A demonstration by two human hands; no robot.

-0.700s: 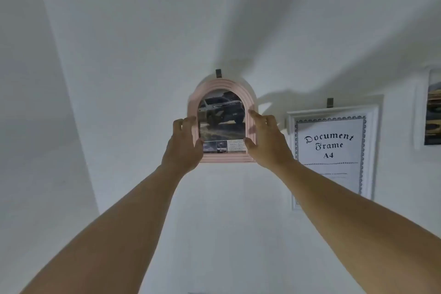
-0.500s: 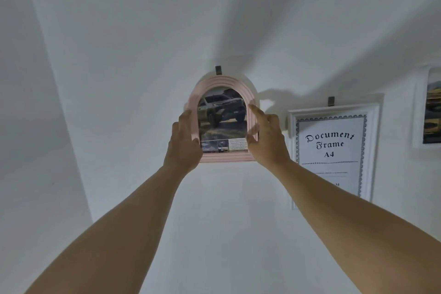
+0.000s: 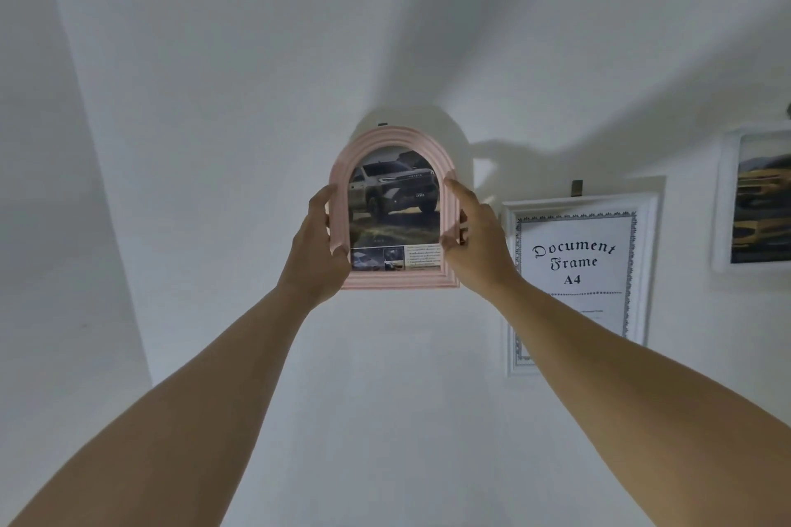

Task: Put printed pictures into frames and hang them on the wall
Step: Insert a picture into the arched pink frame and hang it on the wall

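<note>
Left hand [image 3: 319, 246] and right hand [image 3: 475, 246] each clasp a side edge of the pink arched frame [image 3: 396, 210], held between them against the wall [image 3: 214, 98]. Since half a second ago the frame has risen; its top now nearly covers the dark hook [image 3: 382, 125] above the fingers. Judged: hanger about to catch, not yet let go. Count: three frames, one pink, one white document frame [image 3: 578, 270] right of the right hand, one white frame [image 3: 757, 201] farther right. Three hooks.
</note>
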